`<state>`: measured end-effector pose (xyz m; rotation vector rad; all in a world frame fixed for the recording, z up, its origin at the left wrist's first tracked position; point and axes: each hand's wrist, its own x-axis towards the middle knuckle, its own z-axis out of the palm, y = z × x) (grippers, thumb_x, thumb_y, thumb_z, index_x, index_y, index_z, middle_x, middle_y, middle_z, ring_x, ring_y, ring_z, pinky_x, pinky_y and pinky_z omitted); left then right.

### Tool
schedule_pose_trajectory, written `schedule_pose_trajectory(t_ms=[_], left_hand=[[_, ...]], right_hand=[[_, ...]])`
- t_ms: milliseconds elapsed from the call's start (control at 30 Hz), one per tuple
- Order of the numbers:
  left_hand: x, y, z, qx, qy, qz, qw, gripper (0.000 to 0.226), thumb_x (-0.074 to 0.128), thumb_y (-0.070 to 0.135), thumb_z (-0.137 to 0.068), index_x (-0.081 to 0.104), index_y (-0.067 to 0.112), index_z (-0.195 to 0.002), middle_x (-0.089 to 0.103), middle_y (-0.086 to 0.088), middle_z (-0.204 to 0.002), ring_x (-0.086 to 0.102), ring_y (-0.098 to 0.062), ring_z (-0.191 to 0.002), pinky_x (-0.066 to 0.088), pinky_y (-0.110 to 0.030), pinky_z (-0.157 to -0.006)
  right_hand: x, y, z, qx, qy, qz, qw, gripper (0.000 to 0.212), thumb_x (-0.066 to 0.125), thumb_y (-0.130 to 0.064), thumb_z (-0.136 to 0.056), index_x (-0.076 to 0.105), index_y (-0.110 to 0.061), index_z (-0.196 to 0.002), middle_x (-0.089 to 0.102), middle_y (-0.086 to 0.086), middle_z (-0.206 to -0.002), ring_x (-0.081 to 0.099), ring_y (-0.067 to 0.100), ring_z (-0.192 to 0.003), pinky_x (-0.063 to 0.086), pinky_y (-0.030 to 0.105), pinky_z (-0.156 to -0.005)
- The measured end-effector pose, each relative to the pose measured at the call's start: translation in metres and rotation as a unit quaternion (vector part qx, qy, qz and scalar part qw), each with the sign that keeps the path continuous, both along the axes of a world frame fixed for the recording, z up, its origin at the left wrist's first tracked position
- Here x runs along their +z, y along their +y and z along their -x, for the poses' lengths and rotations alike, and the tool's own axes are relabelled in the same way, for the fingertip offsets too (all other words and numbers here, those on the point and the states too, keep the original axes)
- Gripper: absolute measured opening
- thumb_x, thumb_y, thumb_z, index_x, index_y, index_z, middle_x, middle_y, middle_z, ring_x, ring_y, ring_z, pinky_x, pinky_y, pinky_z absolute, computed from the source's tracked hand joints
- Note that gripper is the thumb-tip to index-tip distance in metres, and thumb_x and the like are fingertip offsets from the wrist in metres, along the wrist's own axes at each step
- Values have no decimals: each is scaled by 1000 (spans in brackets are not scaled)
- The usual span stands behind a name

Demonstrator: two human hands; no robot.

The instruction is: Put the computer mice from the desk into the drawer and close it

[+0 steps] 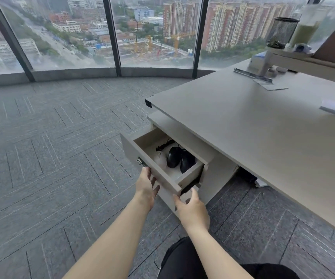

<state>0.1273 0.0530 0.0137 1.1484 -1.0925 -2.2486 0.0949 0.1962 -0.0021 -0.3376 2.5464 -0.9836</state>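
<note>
Hands [146, 184] [192, 208] at open drawer [154, 170], mice [179, 159] inside

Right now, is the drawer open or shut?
Open: the drawer is pulled out, two black mice visible inside, both hands at its front.

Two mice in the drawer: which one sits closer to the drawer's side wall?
The right-hand mouse; it lies against the side wall, the left mouse beside it.

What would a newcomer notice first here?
Probably the open beige drawer under the pale desk, with two black computer mice lying side by side inside. Both bare hands are at its front panel: left hand by the lock, right hand near the corner. Behind, floor-to-ceiling windows show a city.
</note>
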Motion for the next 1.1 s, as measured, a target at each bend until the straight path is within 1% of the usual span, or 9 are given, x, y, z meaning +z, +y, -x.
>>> schedule_pose_trajectory(t_ms=[133, 233, 367, 500, 667, 767, 833, 1000, 1100], left_hand=[[-9, -1, 34, -15, 18, -20, 1000, 58, 26, 46, -99, 31, 19, -150, 38, 1, -154, 39, -20, -139, 33, -41, -111], [-14, 2, 57, -23, 33, -32, 999, 58, 24, 46, -99, 31, 20, -150, 37, 0, -155, 37, -19, -141, 31, -42, -111], [-17, 2, 80, -28, 37, -41, 998, 56, 23, 45, -100, 34, 21, -149, 40, 0, -153, 39, -18, -139, 30, -43, -113], [-15, 3, 100, -42, 39, -49, 997, 55, 23, 46, -100, 36, 21, -148, 40, 1, -153, 40, -18, -139, 30, -42, -114], [-16, 6, 121, -56, 41, -57, 996, 55, 21, 47, -100, 34, 24, -149, 35, 4, -156, 37, -17, -141, 29, -42, -114], [-16, 9, 125, -54, 41, -63, 996, 54, 18, 45, -101, 31, 26, -149, 33, 6, -157, 34, -16, -143, 28, -42, -114], [-15, 9, 127, -51, 38, -60, 996, 54, 18, 45, -101, 32, 25, -149, 34, 6, -156, 35, -16, -142, 29, -42, -113], [-13, 7, 125, -61, 30, -51, 996, 54, 21, 45, -100, 33, 25, -149, 35, 5, -156, 37, -19, -141, 30, -42, -112], [-15, 9, 116, -68, 14, -51, 996, 56, 23, 46, -100, 36, 19, -148, 39, -1, -154, 40, -26, -139, 32, -42, -111]], right_hand=[[-1, 2, 32, -32, 0, 13, 999, 80, 48, -65, -88, 25, -20, -149, 51, 6, -144, 56, 27, -122, 50, 43, -88], [-4, 4, 54, -46, 1, 18, 999, 80, 49, -63, -89, 26, -16, -150, 46, 8, -148, 52, 28, -127, 47, 41, -90], [-9, 3, 76, -78, -12, 43, 996, 83, 52, -62, -87, 26, -15, -150, 44, 9, -151, 52, 29, -129, 47, 42, -93], [-13, 2, 94, -106, -9, 61, 992, 81, 54, -61, -87, 29, -15, -149, 53, 12, -143, 58, 30, -121, 50, 39, -85], [-15, 1, 114, -114, -2, 60, 992, 78, 54, -61, -87, 33, -16, -146, 61, 12, -134, 63, 30, -114, 55, 39, -79], [-13, 1, 117, -118, 4, 73, 990, 58, 58, -55, -88, 46, -19, -133, 71, 5, -117, 67, 27, -102, 54, 39, -73], [-11, 1, 117, -117, 2, 76, 990, 50, 58, -52, -89, 49, -20, -127, 73, 3, -111, 68, 26, -99, 53, 38, -71], [-9, 1, 119, -101, -8, 64, 993, 54, 56, -52, -91, 45, -21, -134, 73, 5, -112, 67, 27, -104, 52, 37, -73], [-3, 4, 115, -85, 0, 48, 995, 48, 55, -48, -92, 49, -20, -131, 72, 5, -114, 67, 28, -104, 53, 37, -76]])
